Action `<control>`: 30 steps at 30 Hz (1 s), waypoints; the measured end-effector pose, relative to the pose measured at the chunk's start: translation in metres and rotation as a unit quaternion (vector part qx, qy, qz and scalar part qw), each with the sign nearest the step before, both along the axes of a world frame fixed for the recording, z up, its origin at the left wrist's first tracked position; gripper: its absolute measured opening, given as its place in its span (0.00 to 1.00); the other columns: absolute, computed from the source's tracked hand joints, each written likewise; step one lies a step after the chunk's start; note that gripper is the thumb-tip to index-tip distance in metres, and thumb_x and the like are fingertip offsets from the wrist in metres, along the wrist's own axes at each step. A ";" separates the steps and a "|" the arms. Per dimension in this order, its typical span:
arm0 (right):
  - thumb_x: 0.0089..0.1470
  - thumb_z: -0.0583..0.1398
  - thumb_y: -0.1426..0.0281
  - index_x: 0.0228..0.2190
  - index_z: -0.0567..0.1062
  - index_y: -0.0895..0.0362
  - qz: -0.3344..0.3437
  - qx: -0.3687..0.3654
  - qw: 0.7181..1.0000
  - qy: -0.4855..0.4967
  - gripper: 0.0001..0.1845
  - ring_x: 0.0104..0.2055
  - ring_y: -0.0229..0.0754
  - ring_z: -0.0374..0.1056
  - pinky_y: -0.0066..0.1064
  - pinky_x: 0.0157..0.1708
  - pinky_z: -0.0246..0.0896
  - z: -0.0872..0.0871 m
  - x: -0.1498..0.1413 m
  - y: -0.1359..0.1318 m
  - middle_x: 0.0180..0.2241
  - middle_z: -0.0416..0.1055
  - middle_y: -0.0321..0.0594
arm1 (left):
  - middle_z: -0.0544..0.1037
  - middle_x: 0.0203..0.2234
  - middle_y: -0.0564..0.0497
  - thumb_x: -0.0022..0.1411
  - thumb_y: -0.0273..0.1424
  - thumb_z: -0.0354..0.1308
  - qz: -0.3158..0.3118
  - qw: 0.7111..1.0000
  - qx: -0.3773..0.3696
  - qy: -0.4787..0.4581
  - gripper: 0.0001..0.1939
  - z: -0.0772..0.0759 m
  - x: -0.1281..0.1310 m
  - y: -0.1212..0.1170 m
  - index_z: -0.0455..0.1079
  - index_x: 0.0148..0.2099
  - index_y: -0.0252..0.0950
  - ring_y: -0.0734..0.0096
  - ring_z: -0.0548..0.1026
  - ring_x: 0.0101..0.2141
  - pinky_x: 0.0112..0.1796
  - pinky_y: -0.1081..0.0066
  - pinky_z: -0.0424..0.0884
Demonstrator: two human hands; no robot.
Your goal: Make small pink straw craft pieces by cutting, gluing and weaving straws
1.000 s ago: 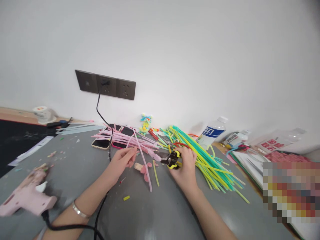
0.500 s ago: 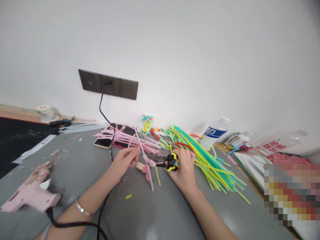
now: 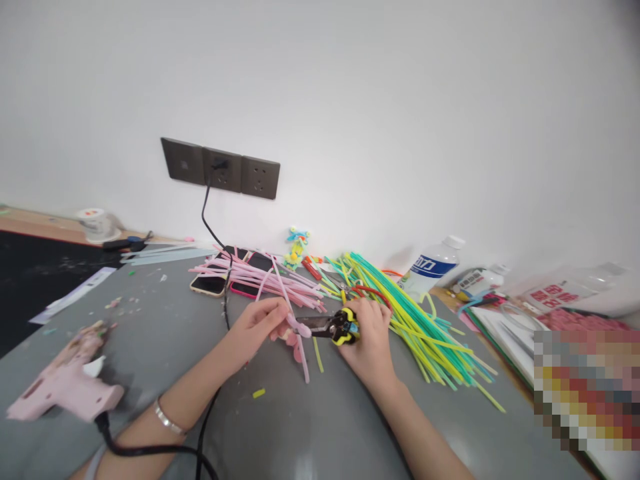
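Note:
My right hand (image 3: pixel 370 333) is wrapped round black-and-yellow pliers (image 3: pixel 343 327), whose dark jaws point left. At the jaw tips is a pink knotted piece of pipe cleaner (image 3: pixel 301 329), with one strand sticking up and another hanging down. My left hand (image 3: pixel 260 327) is closed in a pinch at the left side of this pink piece; the fingertips partly hide what they grip. Just beneath the fingers a pinkish-red, petal-like piece (image 3: pixel 295 347) shows in part. Behind my hands lies a bundle of pink pipe cleaners (image 3: pixel 270 283).
Green and yellow pipe cleaners (image 3: pixel 415 327) spread to the right. A pink glue gun (image 3: pixel 70 387) lies at the left, its black cord running under my left arm. Phones (image 3: pixel 207 285) lie under the pink bundle. A bottle (image 3: pixel 433 267) stands by the wall, near a small colourful figure (image 3: pixel 297 247).
My left hand has moved right, from beside the pink piece to its edge, and now covers much of the petal-like piece. My right hand and the pliers stay nearly in place.

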State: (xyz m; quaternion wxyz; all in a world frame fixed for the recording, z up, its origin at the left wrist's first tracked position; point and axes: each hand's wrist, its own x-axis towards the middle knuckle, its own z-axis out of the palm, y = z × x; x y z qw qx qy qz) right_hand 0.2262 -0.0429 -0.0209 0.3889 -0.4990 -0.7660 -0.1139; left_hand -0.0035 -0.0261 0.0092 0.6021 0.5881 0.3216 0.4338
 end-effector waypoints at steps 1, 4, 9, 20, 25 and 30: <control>0.43 0.58 0.80 0.37 0.64 0.52 0.000 0.001 1.000 -0.001 0.17 0.36 0.48 0.63 0.39 0.41 0.50 0.000 0.000 0.000 0.32 0.67 0.37 | 0.66 0.17 0.56 0.60 0.51 0.57 0.004 1.000 0.004 0.006 0.23 0.001 0.000 0.000 0.66 0.27 0.36 0.75 0.60 0.21 0.25 0.73 0.56; 0.43 0.58 0.79 0.37 0.63 0.52 -0.002 0.001 1.000 -0.002 0.17 0.36 0.48 0.63 0.39 0.40 0.49 0.000 0.000 0.000 0.32 0.67 0.37 | 0.66 0.17 0.57 0.58 0.51 0.59 0.008 1.000 0.010 0.012 0.22 0.003 0.000 -0.001 0.65 0.27 0.36 0.75 0.61 0.21 0.25 0.73 0.57; 0.42 0.58 0.80 0.37 0.63 0.52 0.000 0.000 1.000 -0.002 0.19 0.36 0.48 0.63 0.40 0.41 0.50 0.000 0.001 0.000 0.32 0.67 0.37 | 0.68 0.18 0.56 0.57 0.49 0.61 0.006 1.000 0.003 -0.013 0.21 0.005 0.001 -0.003 0.66 0.29 0.36 0.75 0.64 0.21 0.25 0.74 0.59; 0.42 0.58 0.80 0.38 0.63 0.52 -0.001 -0.003 1.000 -0.005 0.19 0.37 0.48 0.62 0.40 0.41 0.49 -0.001 0.002 0.000 0.33 0.67 0.38 | 0.70 0.18 0.56 0.59 0.44 0.63 -0.018 0.998 -0.012 -0.054 0.18 0.003 0.000 -0.002 0.66 0.29 0.36 0.75 0.67 0.20 0.25 0.73 0.62; 0.43 0.59 0.77 0.39 0.63 0.52 0.003 -0.005 1.000 -0.001 0.19 0.38 0.49 0.63 0.41 0.42 0.50 0.000 0.000 0.000 0.34 0.66 0.39 | 0.68 0.19 0.56 0.57 0.44 0.65 -0.006 0.999 -0.014 -0.044 0.19 0.001 -0.001 -0.001 0.67 0.28 0.35 0.76 0.65 0.21 0.27 0.74 0.61; 0.43 0.59 0.77 0.39 0.63 0.53 -0.001 -0.010 1.000 -0.012 0.20 0.39 0.50 0.62 0.42 0.43 0.51 0.000 0.002 0.002 0.36 0.67 0.40 | 0.66 0.18 0.57 0.56 0.45 0.64 0.004 1.000 -0.010 -0.024 0.19 0.003 -0.002 -0.002 0.67 0.28 0.35 0.77 0.62 0.21 0.26 0.75 0.58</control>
